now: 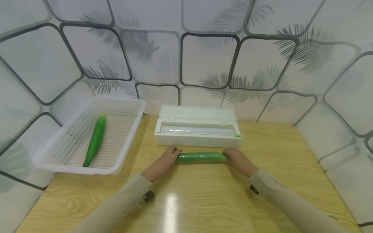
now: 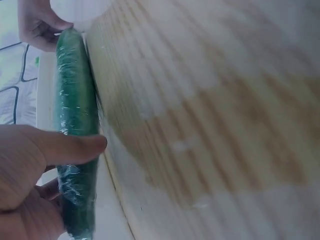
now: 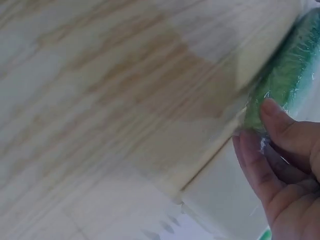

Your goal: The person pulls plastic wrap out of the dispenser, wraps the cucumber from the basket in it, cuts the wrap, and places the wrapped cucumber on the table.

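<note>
A green cucumber (image 1: 201, 157), wrapped in shiny clear film, lies crosswise between the two hands. At its left end the left hand (image 1: 165, 160) grips it; in the left wrist view the thumb (image 2: 75, 148) crosses the cucumber and the other fingers curl behind. The right hand (image 1: 238, 160) pinches the opposite end, where the right wrist view has thumb and fingertips on the crumpled film (image 3: 263, 142). Just behind the cucumber stands a long white cling film box (image 1: 198, 141), its lid (image 1: 198, 112) raised and a film roll (image 1: 198, 129) inside.
On the left of the wooden table (image 1: 204, 204) is a white plastic basket (image 1: 129, 139) with an unwrapped-looking cucumber (image 1: 96, 140) in it. A small green piece (image 1: 237, 135) sits at the box's right end. Patterned walls (image 1: 209, 61) enclose the table at the back and sides.
</note>
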The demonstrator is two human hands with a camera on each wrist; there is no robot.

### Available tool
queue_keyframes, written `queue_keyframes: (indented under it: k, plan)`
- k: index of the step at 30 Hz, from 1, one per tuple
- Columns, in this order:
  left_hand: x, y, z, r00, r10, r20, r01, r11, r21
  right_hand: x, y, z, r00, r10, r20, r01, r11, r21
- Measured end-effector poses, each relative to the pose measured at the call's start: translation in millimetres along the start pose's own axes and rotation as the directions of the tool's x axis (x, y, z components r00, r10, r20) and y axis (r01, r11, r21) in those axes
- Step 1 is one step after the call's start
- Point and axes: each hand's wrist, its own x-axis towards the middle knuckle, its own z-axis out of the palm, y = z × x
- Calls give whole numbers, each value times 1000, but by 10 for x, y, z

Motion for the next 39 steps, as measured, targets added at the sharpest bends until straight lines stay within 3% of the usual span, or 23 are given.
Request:
queue_keyframes:
  k: [1,3,6,10,13,16,20,25,33,39]
  plan:
    - [-18,0,1,999,28,-22,-27,999,46,0,9,-4,1000,-3,6,3,1000,7]
    - [-54,-2,-9,989,141,-52,-126,967,221,2,20,-19,1000,-12,16,12,1000,29]
    - [-85,25,-29,985,145,-92,-108,938,328,-2,27,-46,1000,-9,23,8,998,56]
    - [-88,54,-52,989,111,-96,-69,927,368,-8,11,-65,998,52,43,-55,995,82]
    - [-89,52,-59,994,85,-69,-55,931,360,-7,-4,-51,995,94,44,-98,992,85]
    - [-95,30,-54,997,78,-26,-64,932,358,-11,-19,-36,996,90,28,-91,994,54]
    - [-95,19,-53,997,59,39,-68,949,308,-15,-22,-19,997,69,28,-69,998,-8]
    - [-88,41,-70,996,20,85,-41,967,252,-22,13,-11,998,58,6,-58,998,15]
    - [-85,-7,-81,988,157,4,-154,964,218,-44,60,-50,993,98,-61,-89,988,126]
    - [-114,5,-104,991,125,-44,-114,973,199,-42,29,-103,988,137,-69,-131,988,88]
